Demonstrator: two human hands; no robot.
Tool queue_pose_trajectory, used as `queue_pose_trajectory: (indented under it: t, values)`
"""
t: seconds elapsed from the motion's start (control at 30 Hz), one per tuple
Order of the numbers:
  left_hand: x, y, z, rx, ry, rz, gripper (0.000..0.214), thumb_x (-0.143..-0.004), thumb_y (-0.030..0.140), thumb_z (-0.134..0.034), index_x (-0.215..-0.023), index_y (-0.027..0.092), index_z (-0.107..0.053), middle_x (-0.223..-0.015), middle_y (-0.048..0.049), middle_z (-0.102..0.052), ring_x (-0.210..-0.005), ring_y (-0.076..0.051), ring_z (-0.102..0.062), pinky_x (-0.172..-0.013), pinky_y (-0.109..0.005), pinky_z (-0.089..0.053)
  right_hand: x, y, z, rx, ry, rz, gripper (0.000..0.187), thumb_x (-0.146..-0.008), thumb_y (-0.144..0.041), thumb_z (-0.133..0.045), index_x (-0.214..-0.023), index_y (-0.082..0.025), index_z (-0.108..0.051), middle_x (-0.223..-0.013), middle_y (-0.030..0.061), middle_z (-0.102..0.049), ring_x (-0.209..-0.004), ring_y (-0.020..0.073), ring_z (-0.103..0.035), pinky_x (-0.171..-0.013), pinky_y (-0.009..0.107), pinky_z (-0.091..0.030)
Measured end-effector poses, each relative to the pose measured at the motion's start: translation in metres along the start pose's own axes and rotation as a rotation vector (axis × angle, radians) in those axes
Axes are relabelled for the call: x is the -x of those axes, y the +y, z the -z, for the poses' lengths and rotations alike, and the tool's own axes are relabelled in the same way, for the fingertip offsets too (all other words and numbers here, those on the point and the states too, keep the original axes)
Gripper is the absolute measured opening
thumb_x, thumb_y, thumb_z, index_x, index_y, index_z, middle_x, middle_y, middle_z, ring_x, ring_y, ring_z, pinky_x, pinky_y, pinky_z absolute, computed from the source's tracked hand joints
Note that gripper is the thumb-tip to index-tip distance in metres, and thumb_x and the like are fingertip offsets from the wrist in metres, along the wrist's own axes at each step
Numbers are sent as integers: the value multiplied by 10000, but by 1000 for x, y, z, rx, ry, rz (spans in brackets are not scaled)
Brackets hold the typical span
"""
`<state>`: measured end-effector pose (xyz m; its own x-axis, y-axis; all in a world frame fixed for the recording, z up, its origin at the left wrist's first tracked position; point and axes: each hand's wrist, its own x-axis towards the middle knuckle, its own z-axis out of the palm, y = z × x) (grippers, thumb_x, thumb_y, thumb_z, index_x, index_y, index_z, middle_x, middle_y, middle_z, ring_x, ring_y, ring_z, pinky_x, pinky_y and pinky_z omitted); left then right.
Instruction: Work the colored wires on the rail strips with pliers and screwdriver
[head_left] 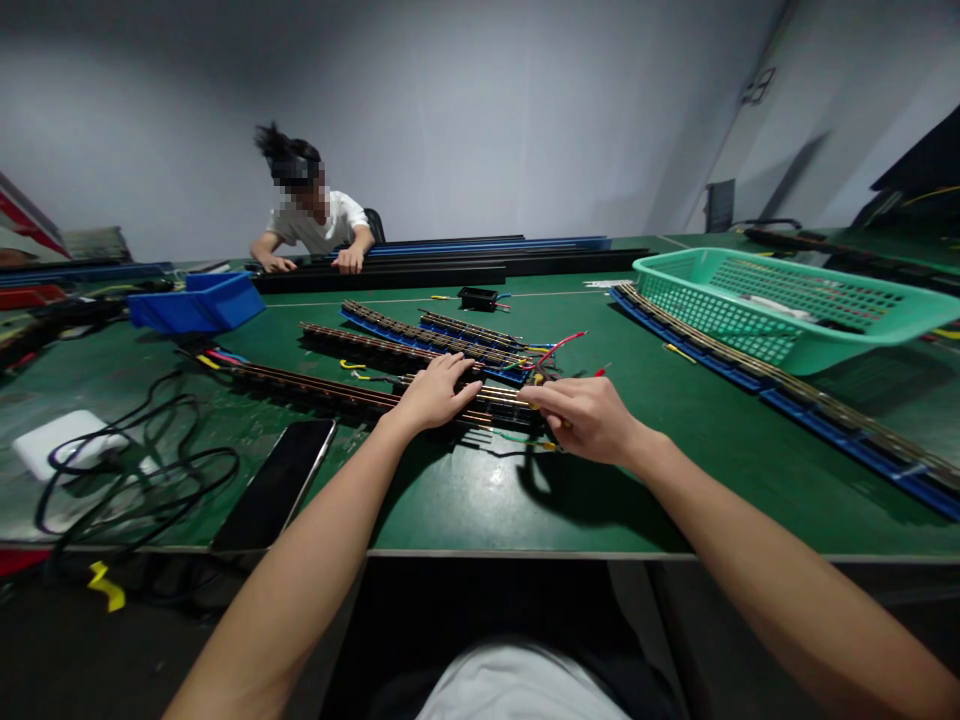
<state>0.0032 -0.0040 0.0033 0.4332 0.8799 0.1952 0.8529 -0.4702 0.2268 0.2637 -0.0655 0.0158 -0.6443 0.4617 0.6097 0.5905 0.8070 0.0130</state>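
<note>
Left hand (439, 392) lies open and flat, holding nothing, pressing the nearest strip (322, 388) onto the surface (675, 480), left of the basket (780, 310). Right hand (589, 418), nearer the basket, closes its grip at the strip's wires (559, 348); whatever it pinches is hidden. Steady downward pressure should keep the strip from sliding.

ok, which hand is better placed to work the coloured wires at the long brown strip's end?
Right, probably. The right hand sits at the thin coloured wires, fingers curled beside them; the left hand lies flat on the long brown component strip, further from that end.
</note>
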Motion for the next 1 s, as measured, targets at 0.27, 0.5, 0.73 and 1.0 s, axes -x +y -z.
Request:
queue_pose_trajectory:
  t: [0.27,0.5,0.73,1.0]
  values:
    - [0,0,0,-10,4,-1,540,-979,507,-439,-1423,205,-506,-1548,-114,-434,-1450,-278,-351,-1167,-502,-322,0,2,2,-109,79,-44,409,-782,-86,-461,-1154,-219,-569,-724,-3,-680,-551,142,-596,-572,243,-420]
    - [1,1,1,-14,-18,12,541,-983,515,-419,-1432,220,-489,-1554,-111,-427,-1456,-275,-344,-1159,-515,-333,-2,2,6,-314,230,-344,427,-704,-66,-482,-1092,-235,-540,-692,-42,-650,-494,108,-547,-523,222,-414]
    - [0,-1,1,-3,-13,9,537,-977,517,-431,-1425,229,-497,-1557,-109,-424,-1457,-280,-341,-1160,-522,-329,-6,4,4,-461,387,-598,350,-695,-107,-493,-1022,-224,-540,-630,-49,-645,-535,140,-609,-525,238,-444]
    - [1,2,3,-2,-21,25,549,-977,510,-431,-1432,208,-493,-1555,-115,-424,-1459,-287,-337,-1162,-519,-329,-9,3,4,-475,453,-712,314,-708,-139,-509,-1011,-220,-529,-640,-38,-655,-574,164,-652,-550,262,-477]
